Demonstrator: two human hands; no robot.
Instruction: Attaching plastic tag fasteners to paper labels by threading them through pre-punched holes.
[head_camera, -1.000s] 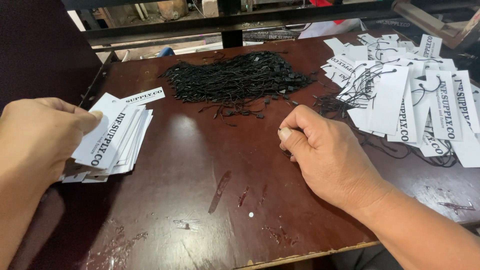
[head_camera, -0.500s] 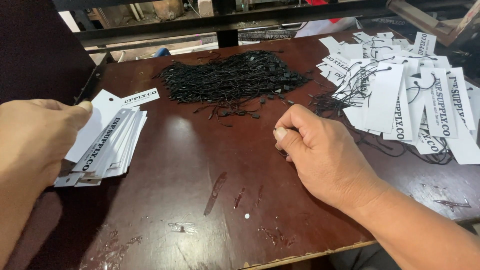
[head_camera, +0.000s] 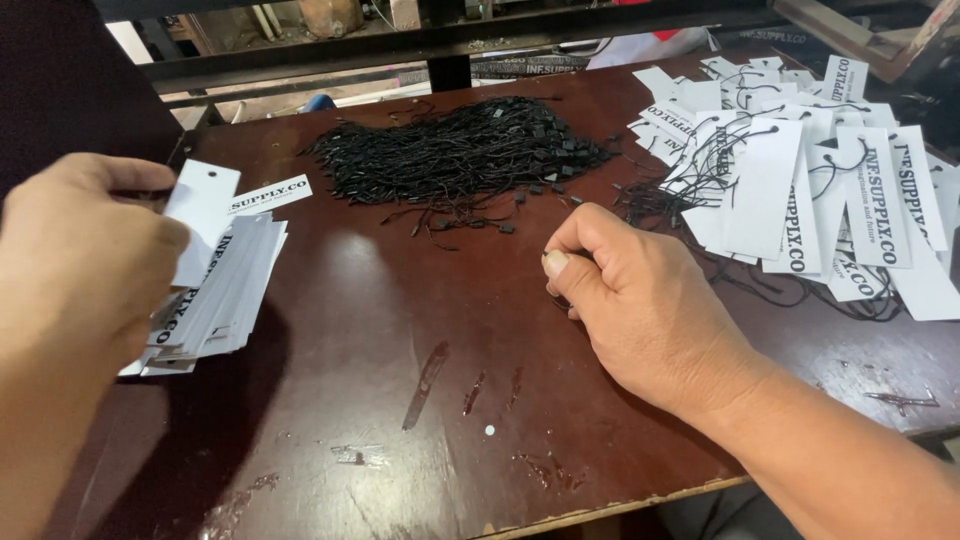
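Tags (head_camera: 215, 290) sit in a fanned white stack at the bench's (head_camera: 400, 330) left edge, each punched with a hole near one end. Your left hand (head_camera: 85, 265) curls over the stack, thumb and fingers closed on the top tag (head_camera: 200, 215), lifting it clear of the rest. Your right hand (head_camera: 640, 300) rests mid-bench, fingers pinched shut near the thumb; what it grips, if anything, cannot be told, though a black string seems likely.

Strings (head_camera: 460, 155) lie in a loose black heap at the back centre, a few strays just in front of it. Finished tags (head_camera: 800, 190), already strung, spread over the right side.

Advice: take one tag only, and check that none clings underneath. Turn its hole toward your right hand. Keep the string end short between your fingertips so it stays stiff enough to pass through. Work over bare bench, away from the heap, to avoid snagging loose strings.
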